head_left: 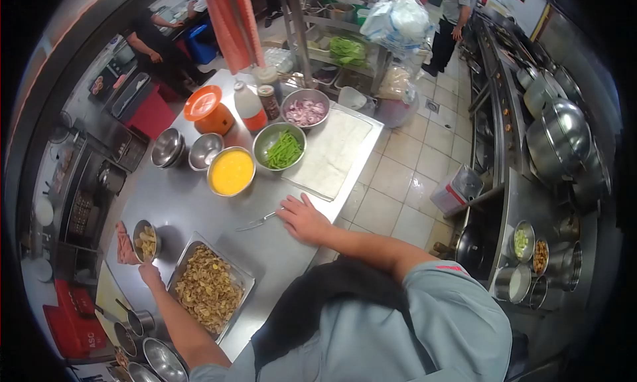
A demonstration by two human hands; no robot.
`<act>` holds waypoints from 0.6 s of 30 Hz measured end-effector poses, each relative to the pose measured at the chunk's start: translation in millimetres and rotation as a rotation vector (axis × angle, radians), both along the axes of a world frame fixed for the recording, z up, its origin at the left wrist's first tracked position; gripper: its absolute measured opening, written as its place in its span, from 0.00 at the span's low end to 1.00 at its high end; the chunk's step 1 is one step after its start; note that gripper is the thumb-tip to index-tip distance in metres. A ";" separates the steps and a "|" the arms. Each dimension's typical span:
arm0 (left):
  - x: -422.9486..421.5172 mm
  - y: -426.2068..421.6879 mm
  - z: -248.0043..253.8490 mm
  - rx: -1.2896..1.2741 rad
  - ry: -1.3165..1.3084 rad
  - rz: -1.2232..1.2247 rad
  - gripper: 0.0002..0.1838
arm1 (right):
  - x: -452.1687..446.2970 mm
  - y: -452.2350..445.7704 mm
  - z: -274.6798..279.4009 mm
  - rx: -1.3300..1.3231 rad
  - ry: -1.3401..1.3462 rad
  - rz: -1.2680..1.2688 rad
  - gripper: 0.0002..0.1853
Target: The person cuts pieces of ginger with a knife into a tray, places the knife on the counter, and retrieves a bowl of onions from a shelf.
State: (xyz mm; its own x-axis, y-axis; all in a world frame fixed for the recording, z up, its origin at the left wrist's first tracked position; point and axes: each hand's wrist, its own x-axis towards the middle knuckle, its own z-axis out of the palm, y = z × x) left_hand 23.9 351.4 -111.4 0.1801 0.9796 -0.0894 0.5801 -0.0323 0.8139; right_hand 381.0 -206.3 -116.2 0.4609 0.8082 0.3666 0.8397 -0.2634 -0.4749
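Note:
My left hand (151,274) is closed at the near rim of a small metal bowl (157,248) holding pale brown pieces. Right beside it lies a rectangular metal tray (250,281) filled with browned, chopped pieces, perhaps mushrooms. My right hand (304,221) rests on the steel table near its right edge, fingers spread. A knife (253,223) lies flat there, its handle end at or under my right fingers. A crumpled pinkish cloth (125,244) sits just left of the small bowl.
Farther up the steel table (176,199) stand bowls of yellow liquid (231,172), green vegetable pieces (284,150) and sliced onions (306,112). An orange appliance (210,110), bottles and a pale sheet (332,150) are near them. Stoves line the right; co-workers stand at the back.

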 end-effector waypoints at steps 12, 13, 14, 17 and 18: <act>181.0 -419.3 32.4 0.290 -0.150 -0.577 0.11 | 55.0 -100.1 -13.0 0.188 0.374 0.261 0.30; 196.3 -452.9 37.1 0.269 -0.049 -0.603 0.12 | 63.1 -118.2 -14.8 0.200 0.365 0.258 0.28; 211.6 -483.2 41.9 0.249 0.052 -0.626 0.14 | 70.9 -136.6 -16.6 0.214 0.355 0.257 0.27; 242.5 -530.6 7.9 0.631 0.111 -0.688 0.17 | 95.2 -200.9 -25.7 0.215 0.386 0.159 0.23; 251.7 -545.5 9.3 0.514 0.127 -0.688 0.20 | 102.0 -227.2 -30.8 0.204 0.411 0.110 0.22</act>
State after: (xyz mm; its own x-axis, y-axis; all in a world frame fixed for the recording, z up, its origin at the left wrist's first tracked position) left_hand 275.6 -194.1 -102.1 0.7662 0.5809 0.2747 0.3820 -0.7555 0.5323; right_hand 483.0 -433.5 -147.1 0.5171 0.7905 0.3283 0.5889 -0.0503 -0.8066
